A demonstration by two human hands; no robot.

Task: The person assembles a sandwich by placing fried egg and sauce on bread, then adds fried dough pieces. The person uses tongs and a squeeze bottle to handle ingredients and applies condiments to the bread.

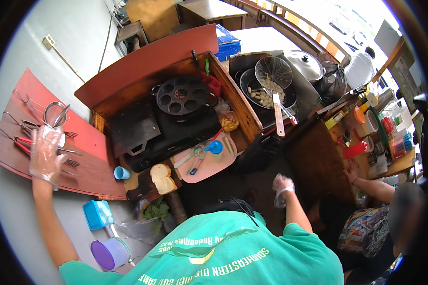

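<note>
My left hand (45, 159), in a clear plastic glove, reaches up to the utensils hanging on a red board (88, 142). Its fingers are stretched out and the thumb stands apart, beside a round mesh strainer (55, 114). A small white-looking piece by the fingertips is partly hidden. Whisks (71, 135) and red-handled tongs (23, 140) hang around the hand. Low on the right, over the dark floor, my right hand (283, 184) is also gloved and loosely curled, with nothing visible in it.
A round-hollowed black pan (183, 97) sits on the stove. White pieces lie in a wok (246, 80) under a skimmer (273, 72). A pink cutting board (195, 166) holds tools and a blue cup; bread slices (162, 179) lie beside it. Another person's hand (352, 171) touches the right-hand counter.
</note>
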